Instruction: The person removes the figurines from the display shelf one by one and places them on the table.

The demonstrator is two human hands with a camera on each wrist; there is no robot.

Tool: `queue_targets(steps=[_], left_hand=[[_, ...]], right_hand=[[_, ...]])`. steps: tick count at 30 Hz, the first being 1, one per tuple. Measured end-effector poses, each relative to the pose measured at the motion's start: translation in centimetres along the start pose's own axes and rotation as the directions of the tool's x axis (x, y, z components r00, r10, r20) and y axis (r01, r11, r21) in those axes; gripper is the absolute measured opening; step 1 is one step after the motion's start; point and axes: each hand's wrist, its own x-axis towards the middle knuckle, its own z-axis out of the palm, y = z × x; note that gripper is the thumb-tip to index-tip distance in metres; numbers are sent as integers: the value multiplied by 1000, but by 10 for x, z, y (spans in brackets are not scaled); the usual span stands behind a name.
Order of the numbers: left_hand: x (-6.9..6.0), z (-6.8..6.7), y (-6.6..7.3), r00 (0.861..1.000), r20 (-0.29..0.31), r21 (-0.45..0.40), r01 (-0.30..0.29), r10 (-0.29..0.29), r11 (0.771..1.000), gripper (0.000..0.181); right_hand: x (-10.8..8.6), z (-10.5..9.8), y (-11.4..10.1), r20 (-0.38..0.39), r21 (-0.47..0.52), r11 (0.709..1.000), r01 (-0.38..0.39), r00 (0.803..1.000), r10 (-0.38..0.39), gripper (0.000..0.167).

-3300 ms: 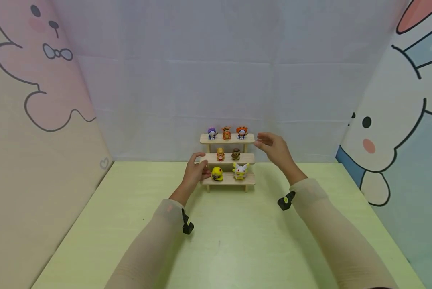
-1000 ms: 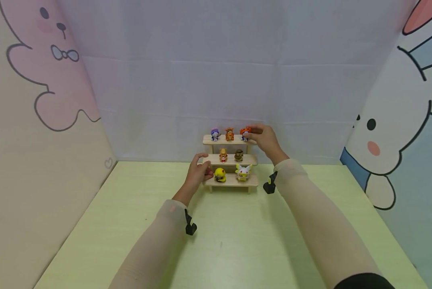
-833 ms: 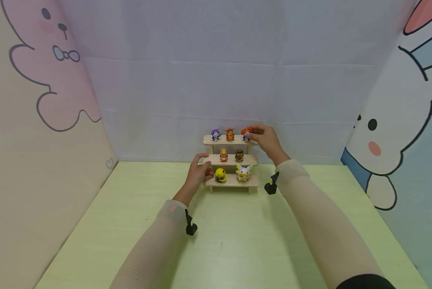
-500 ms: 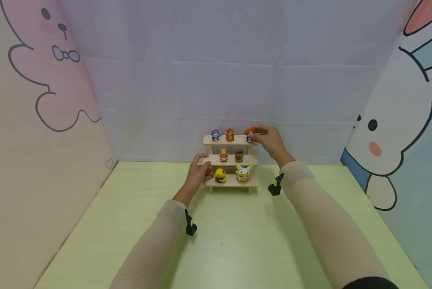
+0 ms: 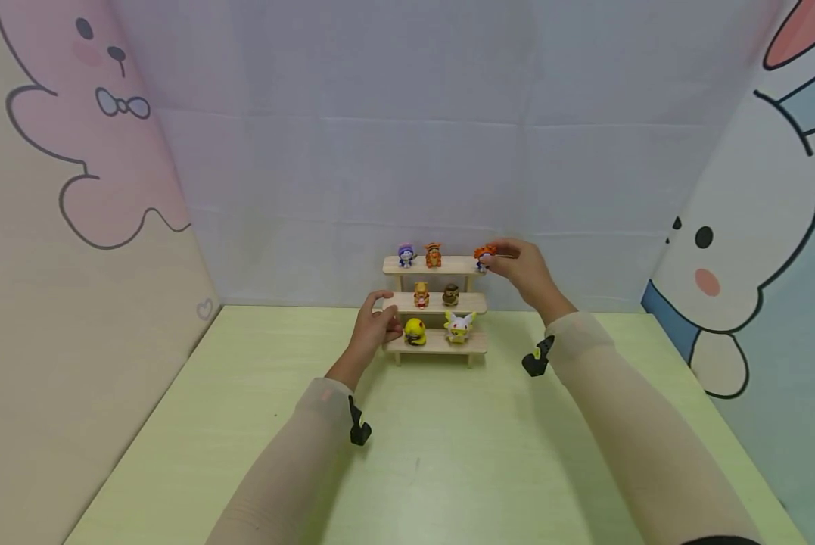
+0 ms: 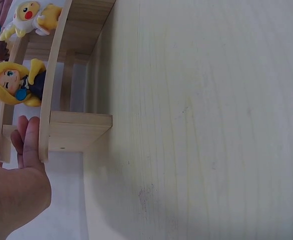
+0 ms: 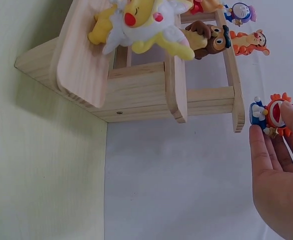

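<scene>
A three-tier wooden stand (image 5: pixel 437 303) (image 6: pixel 54 85) (image 7: pixel 174 85) bears several small figures. At its left end, my left hand (image 5: pixel 371 325) (image 6: pixel 21 185) grips the edge around the middle board, beside the yellow-haired figure (image 5: pixel 415 331) (image 6: pixel 9 82). My right hand (image 5: pixel 524 271) (image 7: pixel 281 185) pinches an orange-maned blue and white figure (image 5: pixel 482 257) (image 7: pixel 275 114) between thumb and fingers. In the right wrist view that figure is just past the top board's right end, apart from it. A purple-hatted figure (image 5: pixel 405 255) and an orange tiger figure (image 5: pixel 433 255) (image 7: pixel 250 43) stand on the top board.
The middle tier holds an orange-yellow figure (image 5: pixel 421 294) and a brown owl (image 5: pixel 451 294) (image 7: pixel 209 39). A white and yellow figure (image 5: pixel 458 327) (image 7: pixel 146 22) stands on the bottom tier. Behind the pale table (image 5: pixel 421 454) hangs a white cloth (image 5: pixel 353 151).
My right hand has closed on the orange-maned figure and moved it rightward, from its place on the top board to past the right end. My left hand has stayed at the stand's left end.
</scene>
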Motion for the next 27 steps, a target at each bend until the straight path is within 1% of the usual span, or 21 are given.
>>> queue_targets(steps=[4, 10, 15, 22, 27], left_hand=[[2, -1, -2, 1000, 0, -6, 5, -5, 1000, 34], [3, -2, -2, 1000, -4, -11, 6, -6, 1000, 33], [2, -2, -1, 1000, -3, -10, 7, -7, 1000, 33], [0, -2, -1, 1000, -2, -8, 4, -4, 1000, 33], [-3, -1, 1, 1000, -5, -8, 5, -5, 1000, 34]], right_hand=[[-2, -5, 2, -2, 0, 1000, -4, 1000, 4, 47], [-10, -13, 5, -12, -65, 998, 3, 1000, -4, 45], [-15, -20, 10, -5, -114, 993, 7, 1000, -8, 46], [-23, -32, 17, 6, -139, 990, 12, 1000, -12, 49], [-30, -40, 27, 31, -145, 989, -7, 999, 11, 54]])
